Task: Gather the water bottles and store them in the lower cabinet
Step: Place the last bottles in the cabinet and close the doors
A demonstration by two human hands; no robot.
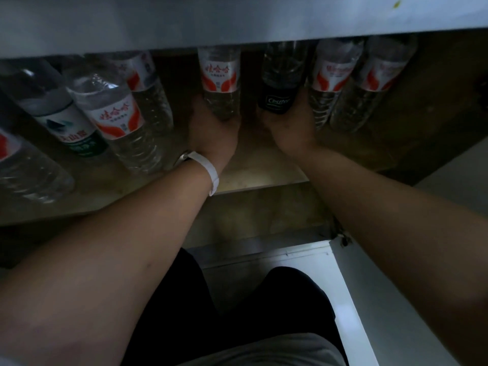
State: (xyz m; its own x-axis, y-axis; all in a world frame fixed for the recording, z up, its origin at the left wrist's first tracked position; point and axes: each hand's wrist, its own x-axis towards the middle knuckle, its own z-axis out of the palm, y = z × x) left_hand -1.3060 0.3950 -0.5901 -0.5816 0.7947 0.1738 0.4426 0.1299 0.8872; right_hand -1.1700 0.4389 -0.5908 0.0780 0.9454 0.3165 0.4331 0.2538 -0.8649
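Both arms reach into the dim lower cabinet (253, 165). My left hand (211, 133), with a white wristband, grips the base of a clear bottle with a red-and-white label (219, 75). My right hand (287, 128) grips the bottom of a clear bottle with a black label (280, 96). Both bottles stand on the cabinet floor, their tops hidden behind the countertop edge (237, 30).
Several bottles stand at the left, among them a red-labelled one (116, 117) and a green-labelled one (66, 122). Two red-labelled bottles (332, 75) stand at the right. A white open cabinet door (369, 299) is at lower right, beside my dark-clothed knees (237, 307).
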